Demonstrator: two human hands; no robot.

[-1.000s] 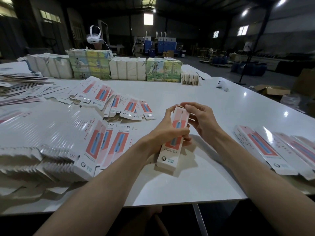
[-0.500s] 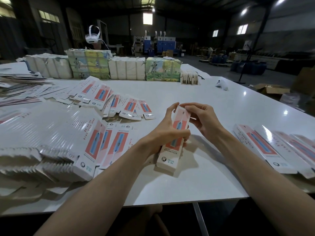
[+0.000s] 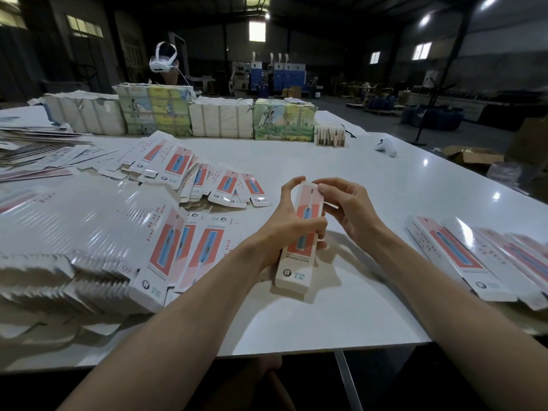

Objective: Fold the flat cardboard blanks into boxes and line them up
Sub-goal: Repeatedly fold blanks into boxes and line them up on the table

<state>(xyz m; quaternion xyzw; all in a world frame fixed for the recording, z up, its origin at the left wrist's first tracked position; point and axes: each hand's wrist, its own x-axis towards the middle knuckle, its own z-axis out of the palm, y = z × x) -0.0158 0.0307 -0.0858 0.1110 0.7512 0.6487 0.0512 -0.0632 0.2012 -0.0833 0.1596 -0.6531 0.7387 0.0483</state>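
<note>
The white table (image 3: 296, 324) carries one partly folded box (image 3: 292, 274), standing tilted with its lower end on the surface near the front edge. The left hand (image 3: 284, 229) grips the box around its middle. The right hand (image 3: 350, 209) pinches the upper end flap between thumb and fingertips. A fanned stack of flat blanks (image 3: 98, 229) lies to the left. Finished boxes (image 3: 462, 256) lie side by side at the right edge. Wrapped bundles (image 3: 219, 118) line the far edge.
</note>
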